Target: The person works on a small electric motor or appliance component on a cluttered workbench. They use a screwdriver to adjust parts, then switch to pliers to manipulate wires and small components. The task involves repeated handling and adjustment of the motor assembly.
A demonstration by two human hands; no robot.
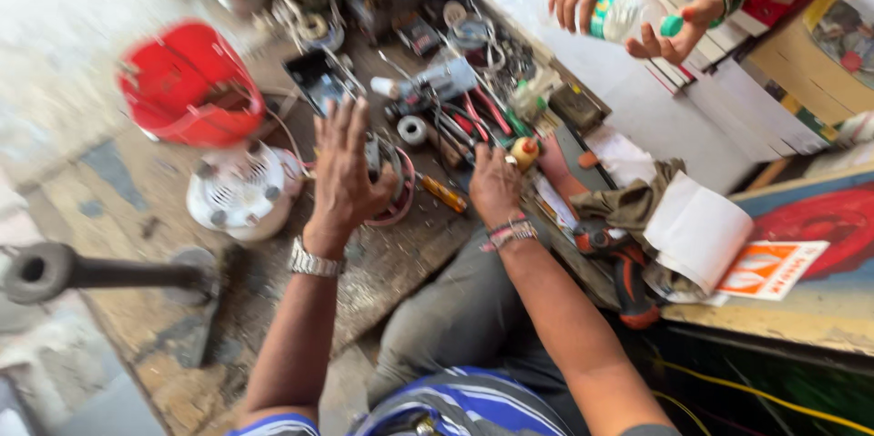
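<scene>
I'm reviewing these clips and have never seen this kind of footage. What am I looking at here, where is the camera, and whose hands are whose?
There is no machine here: the single picture comes from a camera worn on a person's head, looking down at their own two bare hands. The left hand, with a metal watch at the wrist, is raised with fingers spread, holding nothing, in front of a round coil-like part; whether it touches it is unclear. The right hand rests among the scattered tools on a worn workbench, beside a small yellow bottle. Whether it grips anything is too blurred to tell. Also on the bench: a red bucket and a white round fan part. At the top right, another person's hands hold a clear plastic bottle.
</scene>
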